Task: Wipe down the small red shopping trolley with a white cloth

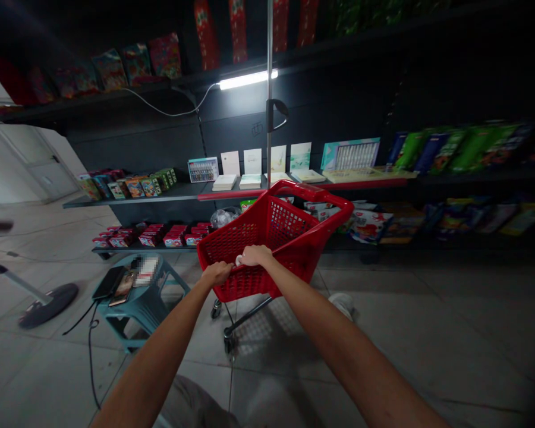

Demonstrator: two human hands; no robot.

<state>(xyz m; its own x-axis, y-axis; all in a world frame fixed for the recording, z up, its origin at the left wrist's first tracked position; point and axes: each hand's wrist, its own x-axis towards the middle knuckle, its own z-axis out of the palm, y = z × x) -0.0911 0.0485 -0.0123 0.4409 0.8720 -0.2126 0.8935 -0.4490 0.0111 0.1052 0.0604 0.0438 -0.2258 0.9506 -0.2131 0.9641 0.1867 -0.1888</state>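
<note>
Both hands are closed on the near rim of the red shopping cart (pixel 245 290); the left hand (pixel 217 273) and the right hand (pixel 255 255) are side by side, with a small white piece (pixel 238 260) between them; the cart stands on the tiled floor (pixel 405 333), in front of the shelves, and its handle (pixel 310 191) is on the far right side, away from the hands; to the left of the cart is a teal stool (pixel 142 306), which carries a black object (pixel 109 282); behind the cart, white booklets (pixel 225 182) lie on the middle shelf (pixel 182 190), below a lit tube lamp (pixel 248 80).
</note>
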